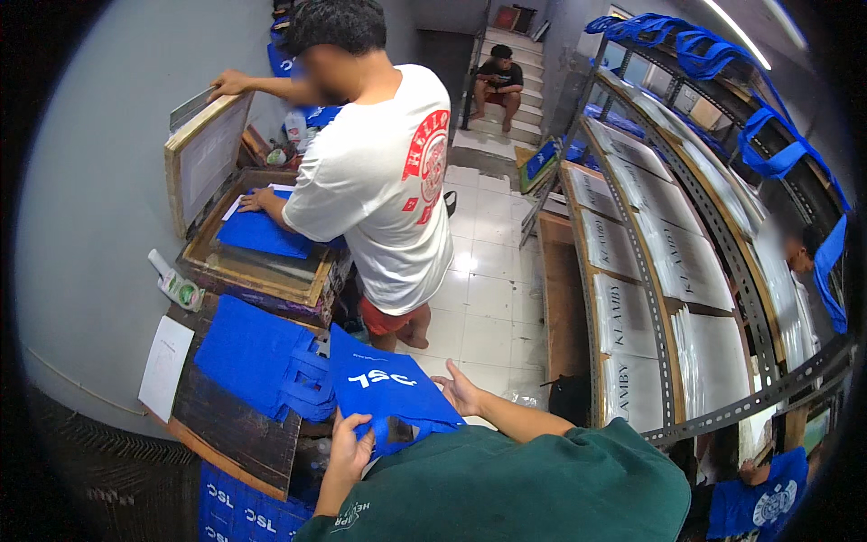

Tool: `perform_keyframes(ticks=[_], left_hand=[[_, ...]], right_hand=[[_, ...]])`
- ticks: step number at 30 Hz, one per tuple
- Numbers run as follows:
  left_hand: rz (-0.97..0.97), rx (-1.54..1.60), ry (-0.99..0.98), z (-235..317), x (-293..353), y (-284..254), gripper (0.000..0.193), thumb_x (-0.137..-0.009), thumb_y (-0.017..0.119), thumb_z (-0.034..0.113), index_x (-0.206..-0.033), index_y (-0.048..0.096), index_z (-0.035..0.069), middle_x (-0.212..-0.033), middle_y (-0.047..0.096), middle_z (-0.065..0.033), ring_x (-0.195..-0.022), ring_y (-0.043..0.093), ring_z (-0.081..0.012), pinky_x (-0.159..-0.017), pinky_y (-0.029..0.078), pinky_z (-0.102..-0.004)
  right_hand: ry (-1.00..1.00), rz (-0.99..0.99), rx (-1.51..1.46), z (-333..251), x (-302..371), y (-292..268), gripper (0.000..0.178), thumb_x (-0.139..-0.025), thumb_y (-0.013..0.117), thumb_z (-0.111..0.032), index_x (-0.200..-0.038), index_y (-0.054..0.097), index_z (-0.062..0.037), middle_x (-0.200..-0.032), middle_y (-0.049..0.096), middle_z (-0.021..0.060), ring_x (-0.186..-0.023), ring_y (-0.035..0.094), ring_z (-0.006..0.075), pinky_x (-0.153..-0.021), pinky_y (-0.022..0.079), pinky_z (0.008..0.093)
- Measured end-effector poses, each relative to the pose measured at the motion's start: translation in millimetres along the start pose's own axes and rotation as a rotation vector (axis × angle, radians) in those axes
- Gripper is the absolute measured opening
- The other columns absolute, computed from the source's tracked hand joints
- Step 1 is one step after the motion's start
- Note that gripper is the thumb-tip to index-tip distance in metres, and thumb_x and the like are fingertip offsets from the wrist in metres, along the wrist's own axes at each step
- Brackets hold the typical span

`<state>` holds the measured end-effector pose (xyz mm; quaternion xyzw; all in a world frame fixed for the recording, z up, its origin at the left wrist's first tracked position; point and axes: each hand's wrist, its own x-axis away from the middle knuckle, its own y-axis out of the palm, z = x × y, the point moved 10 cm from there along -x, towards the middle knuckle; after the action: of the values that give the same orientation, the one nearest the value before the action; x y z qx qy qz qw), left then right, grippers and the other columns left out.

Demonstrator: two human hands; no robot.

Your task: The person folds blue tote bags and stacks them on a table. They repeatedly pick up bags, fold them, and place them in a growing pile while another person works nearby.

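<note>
A blue cloth bag point(370, 379) with white print is held in front of my body, with its handles towards me. My left hand point(350, 444) is closed on its near left edge, beside the handles, thumb on top. At the bag's right edge is my right hand point(462, 390), its fingers apart and the palm partly turned up; whether a fingertip touches the bag is hard to see. Just left of the held bag, more blue bags point(248, 357) lie flat on a dark wooden table point(271, 450), handles pointing right.
A person in a white shirt point(379, 172) stands ahead, one hand on a raised printing frame point(212, 154), the other on a blue bag point(262, 237). Metal racks point(668, 361) with printed sheets stand right. A white bottle point(176, 282) lies left. Another person point(499, 81) sits on stairs.
</note>
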<state>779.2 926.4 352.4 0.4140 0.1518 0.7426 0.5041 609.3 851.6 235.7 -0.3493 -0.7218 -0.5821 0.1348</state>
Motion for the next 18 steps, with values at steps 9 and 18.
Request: perform_keyframes(ticks=[9, 18], left_hand=[[-0.1, -0.005, -0.407, -68.0, -9.2, 27.2, 0.044, -0.069, 0.049, -0.004, -0.11, 0.046, 0.01, -0.102, 0.052, -0.0077, -0.083, 0.054, -0.0215, -0.059, 0.05, -0.0302], [-0.85, 0.082, -0.119, 0.9, -5.4, 250.7, 0.087, -0.066, 0.049, -0.001, -0.14, 0.009, 0.018, -0.116, 0.047, -0.0088, -0.08, 0.053, -0.0127, -0.05, 0.045, -0.0188]], right_hand=[[-0.68, 0.474, 0.743, -167.4, 93.0, 20.7, 0.049, -0.071, 0.05, -0.001, -0.119, 0.048, -0.0066, -0.103, 0.056, 0.0162, -0.09, 0.054, 0.0194, -0.077, 0.046, 0.0313], [-1.447, 0.654, 1.884, -296.5, 350.7, 307.1, 0.05, -0.064, 0.05, -0.001, -0.114, 0.055, -0.0039, -0.119, 0.054, 0.0148, -0.113, 0.049, 0.0247, -0.098, 0.035, 0.0341]])
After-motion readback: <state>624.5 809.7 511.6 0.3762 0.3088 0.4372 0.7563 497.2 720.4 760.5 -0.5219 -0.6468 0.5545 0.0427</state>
